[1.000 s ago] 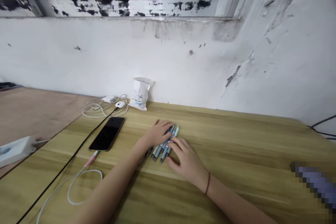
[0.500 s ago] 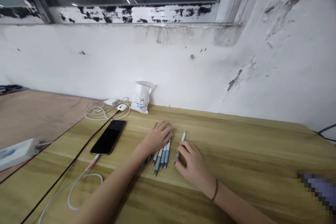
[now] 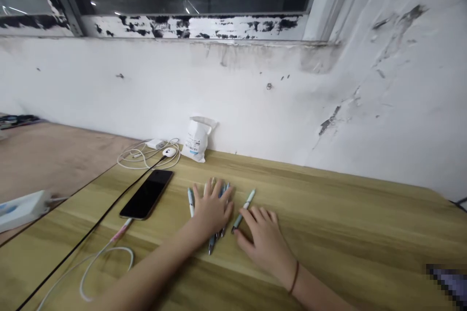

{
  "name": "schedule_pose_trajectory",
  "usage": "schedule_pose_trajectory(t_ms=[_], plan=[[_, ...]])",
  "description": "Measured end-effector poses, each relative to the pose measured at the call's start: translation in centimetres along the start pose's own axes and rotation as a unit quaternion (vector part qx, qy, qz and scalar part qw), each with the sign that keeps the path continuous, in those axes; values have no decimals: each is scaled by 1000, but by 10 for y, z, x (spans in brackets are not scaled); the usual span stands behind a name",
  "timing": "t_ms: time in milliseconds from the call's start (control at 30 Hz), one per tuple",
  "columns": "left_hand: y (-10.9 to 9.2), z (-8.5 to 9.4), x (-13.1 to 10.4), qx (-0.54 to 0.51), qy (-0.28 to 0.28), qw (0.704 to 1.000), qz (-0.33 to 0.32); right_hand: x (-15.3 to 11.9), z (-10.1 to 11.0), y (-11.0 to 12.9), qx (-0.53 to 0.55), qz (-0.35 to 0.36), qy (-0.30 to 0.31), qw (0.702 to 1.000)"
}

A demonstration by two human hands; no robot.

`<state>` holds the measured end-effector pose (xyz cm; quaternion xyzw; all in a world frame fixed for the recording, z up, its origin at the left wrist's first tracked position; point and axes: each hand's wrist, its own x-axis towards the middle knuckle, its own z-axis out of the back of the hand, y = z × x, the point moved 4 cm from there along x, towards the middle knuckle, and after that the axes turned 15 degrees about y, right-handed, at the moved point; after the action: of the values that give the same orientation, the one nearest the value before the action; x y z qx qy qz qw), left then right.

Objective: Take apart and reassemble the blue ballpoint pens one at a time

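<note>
Spread wide and palm down, the left hand (image 3: pixel 210 210) closes on nothing as far as we can see; it lies over a bunch of pens (image 3: pixel 211 244), whose ends poke out past the fingers and below the palm. We take that flat cover as a way to stop round barrels rolling. How many lie beneath, we cannot tell.

At three o'clock from it, the right hand (image 3: pixel 265 235) is loosely open, fingers slightly bent, with fingertips against a lone green-and-white pen (image 3: pixel 249 199). Its dark tip points to seven o'clock, its pale end to one. We judge the touch light, more steadying than clasping, with the pen resting on the tabletop (image 3: pixel 346 214), just apart from the bunch.

Another pen (image 3: pixel 190 202) shows at ten o'clock, just beside the left hand. Farther out, near nine to ten o'clock, we find a phone (image 3: pixel 147 194) with a cable (image 3: pixel 105 248) plugged in, presumably lying there to charge. A white packet (image 3: pixel 196 141) leans near the wall at about eleven o'clock.
</note>
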<state>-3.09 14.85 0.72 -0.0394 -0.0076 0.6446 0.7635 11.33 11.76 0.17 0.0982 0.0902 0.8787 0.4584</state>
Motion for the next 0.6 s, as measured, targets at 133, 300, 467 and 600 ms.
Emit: schedule_pose_trajectory(t_ms=[133, 300, 467, 600], plan=[[14, 3, -11, -12, 25, 999, 42, 8, 0, 3, 4, 4, 2, 1000], [28, -3, -18, -48, 75, 993, 75, 10, 1, 1, -1, 0, -10, 1000], [38, -4, -6, -15, 21, 999, 28, -16, 2, -21, 37, 20, -21, 999], [46, -7, 0, 2, 0, 1000, -12, -44, 2, -53, 57, -7, -82, 995]])
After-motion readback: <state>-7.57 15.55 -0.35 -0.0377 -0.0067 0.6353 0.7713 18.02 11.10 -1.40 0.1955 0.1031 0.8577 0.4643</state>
